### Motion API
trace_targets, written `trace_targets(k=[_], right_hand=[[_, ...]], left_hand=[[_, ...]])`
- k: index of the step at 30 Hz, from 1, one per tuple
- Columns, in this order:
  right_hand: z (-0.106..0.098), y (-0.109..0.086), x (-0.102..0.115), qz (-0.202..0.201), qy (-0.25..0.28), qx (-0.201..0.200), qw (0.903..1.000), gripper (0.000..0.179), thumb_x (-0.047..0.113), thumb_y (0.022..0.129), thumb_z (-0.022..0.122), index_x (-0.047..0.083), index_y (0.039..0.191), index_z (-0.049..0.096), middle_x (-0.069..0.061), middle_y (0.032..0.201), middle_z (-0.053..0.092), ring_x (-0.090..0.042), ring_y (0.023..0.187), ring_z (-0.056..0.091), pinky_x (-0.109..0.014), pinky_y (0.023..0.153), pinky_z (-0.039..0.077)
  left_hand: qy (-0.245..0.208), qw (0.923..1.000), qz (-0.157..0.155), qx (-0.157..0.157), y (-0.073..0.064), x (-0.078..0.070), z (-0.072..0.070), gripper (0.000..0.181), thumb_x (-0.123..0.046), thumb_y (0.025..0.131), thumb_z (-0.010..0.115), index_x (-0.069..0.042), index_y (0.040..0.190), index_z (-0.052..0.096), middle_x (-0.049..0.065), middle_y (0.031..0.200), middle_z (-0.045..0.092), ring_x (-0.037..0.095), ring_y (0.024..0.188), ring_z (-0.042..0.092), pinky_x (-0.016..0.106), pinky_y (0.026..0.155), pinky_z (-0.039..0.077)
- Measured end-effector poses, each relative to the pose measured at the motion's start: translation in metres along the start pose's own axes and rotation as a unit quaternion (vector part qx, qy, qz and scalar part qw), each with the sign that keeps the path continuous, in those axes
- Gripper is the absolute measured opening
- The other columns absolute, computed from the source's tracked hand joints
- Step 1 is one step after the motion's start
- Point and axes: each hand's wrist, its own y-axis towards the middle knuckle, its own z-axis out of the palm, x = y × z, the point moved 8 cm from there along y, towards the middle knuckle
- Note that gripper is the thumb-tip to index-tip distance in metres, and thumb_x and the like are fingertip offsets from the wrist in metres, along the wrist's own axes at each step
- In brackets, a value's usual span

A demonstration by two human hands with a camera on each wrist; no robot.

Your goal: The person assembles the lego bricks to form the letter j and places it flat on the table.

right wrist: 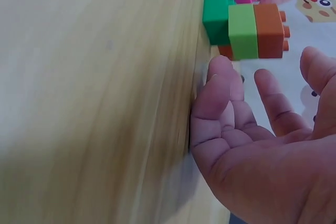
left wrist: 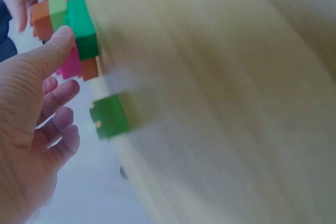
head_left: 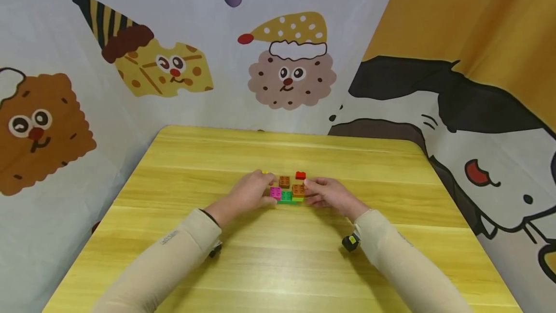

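A small toy-brick assembly stands on the table between the two hands. It has a long green brick (left wrist: 83, 27) at the bottom, a pink brick (head_left: 275, 192) at its left end, and a lime brick (right wrist: 243, 31) topped by an orange brick (right wrist: 269, 31) at its right end. My left hand (head_left: 254, 191) holds the left end, its thumb at the green brick's front and its other fingers behind. At the right end, my right hand (head_left: 332, 194) has loosely bent fingers, with the thumb close beside the orange brick and nothing gripped.
Behind the assembly are a brown-orange brick (head_left: 284, 181) and a red brick (head_left: 300, 175). A loose green brick (left wrist: 109, 116) sits near the left hand. A bit of yellow (head_left: 265, 172) shows past the left fingers. The wooden table (head_left: 278, 274) meets a printed cloth (head_left: 208, 110) at the back.
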Motion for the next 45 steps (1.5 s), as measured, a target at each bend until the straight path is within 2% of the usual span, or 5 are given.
trace_targets(k=[7, 14, 21, 34, 45], right_hand=[[-0.012, -0.009, 0.001, -0.026, -0.041, -0.005, 0.9988, 0.061, 0.048, 0.107, 0.064, 0.004, 0.148, 0.059, -0.019, 0.135, 0.071, -0.025, 0.11, 0.074, -0.04, 0.099, 0.062], [-0.021, -0.013, -0.004, -0.048, -0.088, -0.02, 0.9948, 0.056, 0.047, 0.104, 0.07, 0.008, 0.144, 0.064, -0.015, 0.131, 0.073, -0.025, 0.107, 0.071, -0.038, 0.092, 0.062], [-0.02, -0.019, -0.002, -0.075, -0.134, -0.035, 0.9874, 0.044, 0.038, 0.104, 0.072, 0.01, 0.137, 0.069, -0.01, 0.122, 0.075, -0.025, 0.099, 0.07, -0.036, 0.082, 0.06], [-0.004, -0.028, 0.025, -0.179, -0.242, -0.078, 0.9503, 0.049, 0.027, 0.097, 0.082, 0.015, 0.142, 0.066, -0.01, 0.134, 0.072, -0.021, 0.107, 0.071, -0.031, 0.081, 0.06], [0.011, -0.023, 0.033, -0.189, -0.256, -0.073, 0.9453, 0.055, 0.022, 0.095, 0.084, 0.009, 0.144, 0.063, -0.008, 0.136, 0.071, -0.022, 0.111, 0.069, -0.036, 0.089, 0.059]], left_hand=[[-0.006, 0.9999, 0.0, -0.01, -0.014, 0.012, -0.015, 0.059, -0.04, 0.09, 0.087, -0.007, 0.136, 0.069, 0.008, 0.131, 0.075, 0.027, 0.12, 0.066, 0.045, 0.106, 0.056], [0.006, 0.9997, 0.0, -0.025, -0.027, 0.027, -0.021, 0.055, -0.042, 0.089, 0.088, -0.009, 0.13, 0.072, 0.005, 0.122, 0.077, 0.023, 0.108, 0.067, 0.043, 0.096, 0.058], [0.032, 0.9989, 0.008, -0.032, -0.035, 0.034, -0.021, 0.057, -0.037, 0.089, 0.088, -0.007, 0.133, 0.071, 0.01, 0.13, 0.077, 0.029, 0.123, 0.072, 0.054, 0.126, 0.04], [0.043, 0.9988, 0.011, -0.018, -0.031, 0.035, -0.013, 0.053, -0.034, 0.095, 0.083, -0.009, 0.139, 0.069, 0.011, 0.139, 0.073, 0.031, 0.132, 0.067, 0.052, 0.126, 0.039], [0.052, 0.9985, 0.011, -0.015, -0.029, 0.037, -0.008, 0.047, -0.029, 0.097, 0.081, -0.01, 0.138, 0.07, 0.011, 0.139, 0.073, 0.031, 0.133, 0.066, 0.053, 0.127, 0.038]])
